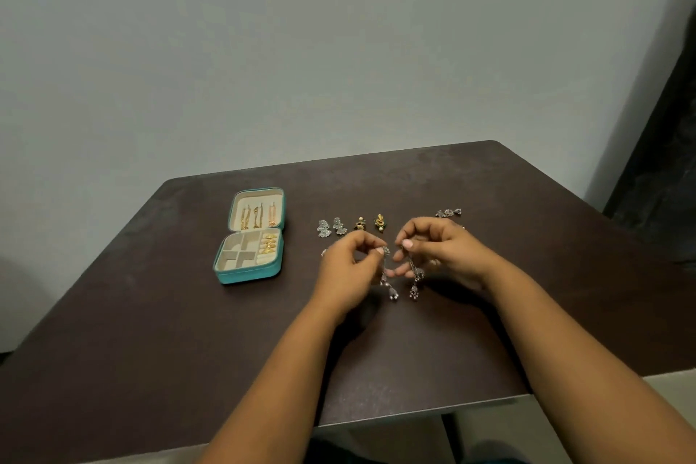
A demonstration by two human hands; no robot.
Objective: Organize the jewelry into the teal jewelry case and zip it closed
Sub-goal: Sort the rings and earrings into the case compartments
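Note:
The teal jewelry case (pixel 244 277) lies open on the left of the dark table (pixel 150 313). Its lid holds several gold pieces and its tray has gold rings in the right slots. My left hand (pixel 348 267) pinches the top of a long silver dangling earring (pixel 389 284). My right hand (pixel 440 249) pinches a matching silver dangling earring (pixel 415 284). Both earrings hang just above the table, right of the case. Behind my hands lie two silver earrings (pixel 331 227), two gold earrings (pixel 371 222) and a silver pair (pixel 448 213).
A small silver piece (pixel 324 252) peeks out left of my left hand. The table's near edge (pixel 414 412) runs below my forearms. A pale wall stands behind the table, with a dark door frame (pixel 659 162) at right.

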